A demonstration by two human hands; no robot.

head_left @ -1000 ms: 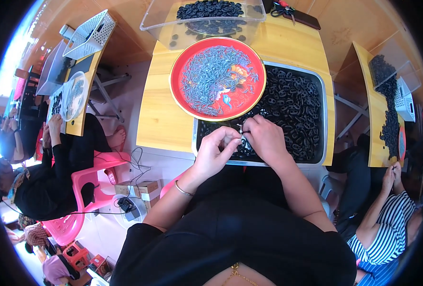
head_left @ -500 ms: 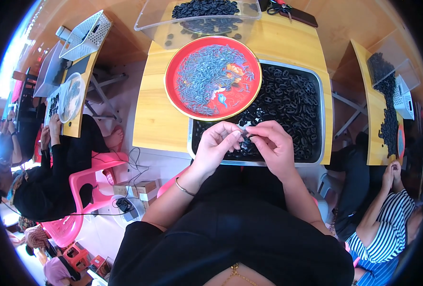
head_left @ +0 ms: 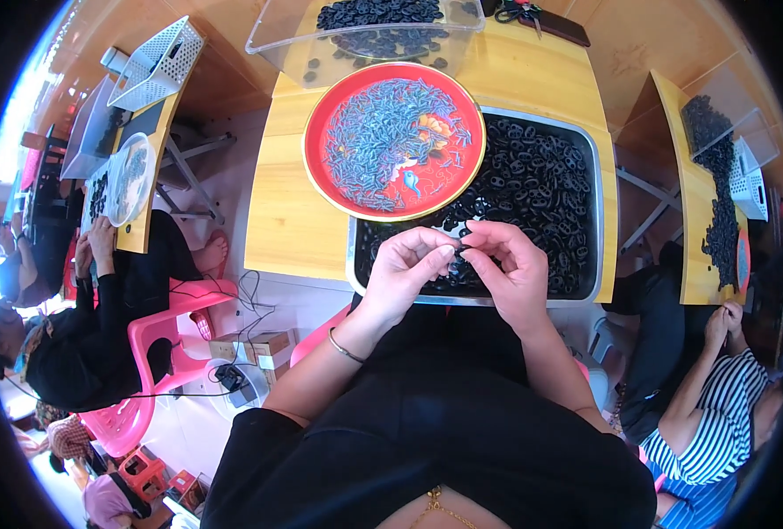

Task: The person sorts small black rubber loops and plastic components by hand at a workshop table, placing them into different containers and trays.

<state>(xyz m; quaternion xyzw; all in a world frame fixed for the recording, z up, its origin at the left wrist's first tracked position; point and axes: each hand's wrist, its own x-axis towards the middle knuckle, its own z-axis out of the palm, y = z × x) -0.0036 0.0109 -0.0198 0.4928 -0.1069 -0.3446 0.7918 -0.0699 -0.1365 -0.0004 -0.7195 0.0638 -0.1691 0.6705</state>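
Observation:
My left hand and my right hand meet fingertip to fingertip over the near edge of a metal tray. Both are closed in a pinch. A small black piece shows between them, at the right fingertips; what the left fingertips pinch is too small and covered to make out. Many black oval pieces with holes fill the tray. Overlapping its far left part is a round red tray with a gold rim, holding a heap of slender blue-grey pieces.
A clear plastic bin with black pieces stands at the table's far side. Scissors lie beside a dark case. People work at tables on both sides. A pink chair and cables are at lower left.
My hands stay over the tray's near edge, the fingertips shifting slightly. The small piece between them looks turned. The trays have barely moved in view.

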